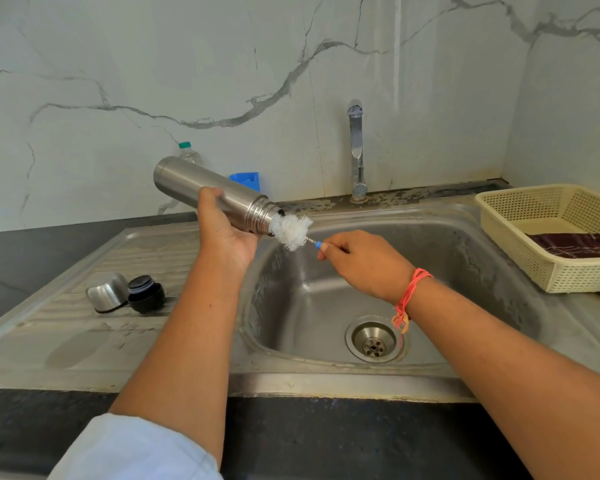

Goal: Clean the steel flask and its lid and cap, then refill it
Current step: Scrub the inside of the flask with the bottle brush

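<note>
My left hand (224,226) grips the steel flask (191,183) around its middle, holding it nearly level over the sink's left edge with the open threaded mouth pointing right. My right hand (364,261) pinches the blue-tipped handle of a bottle brush (291,231). Its white bristle head sits right at the flask's mouth, partly inside. The steel cap (106,292) lies on its side on the drainboard at the left. Beside it, touching, lies the black lid (145,295).
The steel sink basin (465,271) with its drain (374,342) lies below my hands; the tap (356,150) stands behind, not running. A cream plastic basket (534,244) holding a dark cloth sits at the right. A blue holder (246,180) and a plastic bottle (187,153) stand by the wall.
</note>
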Demonstrator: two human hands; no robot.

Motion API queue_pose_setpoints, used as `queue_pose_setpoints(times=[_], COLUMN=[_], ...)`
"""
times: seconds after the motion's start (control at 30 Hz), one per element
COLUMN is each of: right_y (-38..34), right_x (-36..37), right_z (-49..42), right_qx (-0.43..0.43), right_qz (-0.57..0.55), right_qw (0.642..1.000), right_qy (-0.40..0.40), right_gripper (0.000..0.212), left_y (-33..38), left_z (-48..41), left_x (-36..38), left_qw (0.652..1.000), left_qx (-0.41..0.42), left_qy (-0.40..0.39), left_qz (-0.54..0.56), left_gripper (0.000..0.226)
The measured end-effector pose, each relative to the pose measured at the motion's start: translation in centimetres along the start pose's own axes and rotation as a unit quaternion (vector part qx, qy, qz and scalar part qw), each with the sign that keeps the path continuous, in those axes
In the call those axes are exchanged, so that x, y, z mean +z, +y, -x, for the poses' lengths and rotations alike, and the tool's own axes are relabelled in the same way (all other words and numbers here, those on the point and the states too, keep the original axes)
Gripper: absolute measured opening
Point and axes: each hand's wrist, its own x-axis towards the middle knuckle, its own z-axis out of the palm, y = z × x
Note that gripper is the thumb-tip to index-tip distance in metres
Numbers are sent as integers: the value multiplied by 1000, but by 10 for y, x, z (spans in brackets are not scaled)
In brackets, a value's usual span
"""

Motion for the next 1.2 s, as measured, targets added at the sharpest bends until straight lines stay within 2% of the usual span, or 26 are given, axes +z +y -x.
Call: queue_pose_setpoints(times=[0.07,0.17,0.3,0.37,0.47,0.63,0.83,1.2], right_y=[2,6,8,5,1,-15,-24,-24], right_x=[-1,-1,1,4,8,10,5,-2], right_z=[0,1,-1,0,4,10,18,21], right_qx=[-4,-25,-39,-29,-43,-51,-87,-96], right_qz=[7,-4,-6,-13,44,122,248,302], right_qw=[1000,1000,999,999,997,991,963,946], right_qy=[-3,-13,-5,-28,-56,2,56,64], right_gripper=[28,22,19,15,17,35,27,30], left_y=[-2,-5,-9,-10,-6,5,12,16], left_z=[-1,-2,2,3,2,-9,-17,-25], left_x=[3,4,3,4,4,-7,-14,-24], left_qw=[1000,999,999,999,998,998,998,995], left_qx=[8,18,-4,-3,8,2,11,14], left_qy=[6,10,0,3,22,48,64,92], left_qz=[-26,-38,-46,-48,-64,-29,4,37], left_gripper=[46,53,48,48,52,64,67,58])
